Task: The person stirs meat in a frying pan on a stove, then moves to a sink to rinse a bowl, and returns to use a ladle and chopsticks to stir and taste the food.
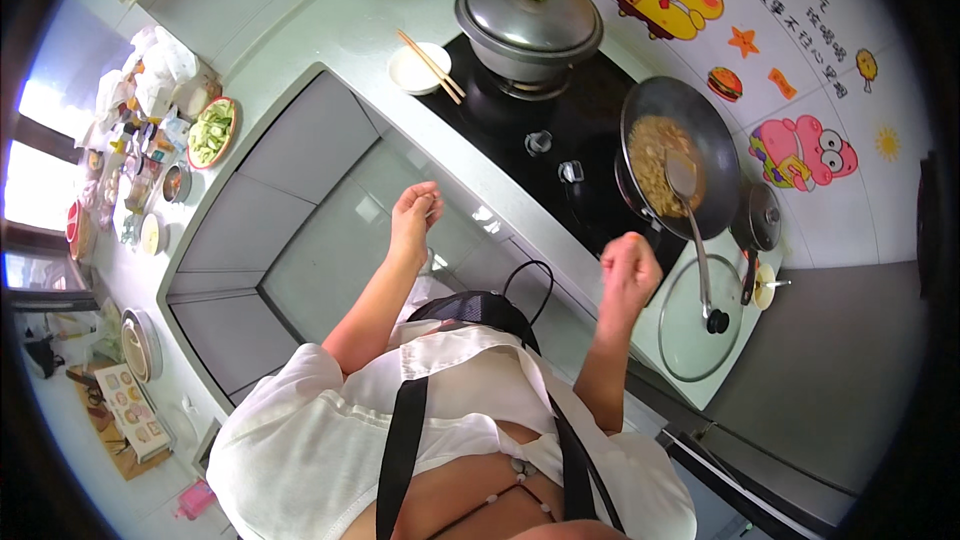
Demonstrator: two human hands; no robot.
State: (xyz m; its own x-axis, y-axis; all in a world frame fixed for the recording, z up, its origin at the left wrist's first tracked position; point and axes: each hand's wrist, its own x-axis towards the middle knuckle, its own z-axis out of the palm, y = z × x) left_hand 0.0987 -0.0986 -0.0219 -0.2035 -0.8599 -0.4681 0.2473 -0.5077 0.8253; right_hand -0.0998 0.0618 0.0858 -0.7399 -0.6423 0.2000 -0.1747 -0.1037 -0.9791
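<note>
Beside the stove, I see my 2 hands empty, left hand (414, 212) loosely curled, right hand (628, 270) fisted near the ladle (692, 230), likely rigid, slick, best gripped at its handle end, in the wok (676, 155).

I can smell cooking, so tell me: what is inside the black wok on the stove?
The black wok holds brownish food, with a metal ladle resting in it, handle pointing out over the rim. What lies beneath the food is covered. Neither hand touches the wok.

Single head-worn fisheye view, looking steeply down over own torso, stove (560, 130) near, counter beyond.
</note>
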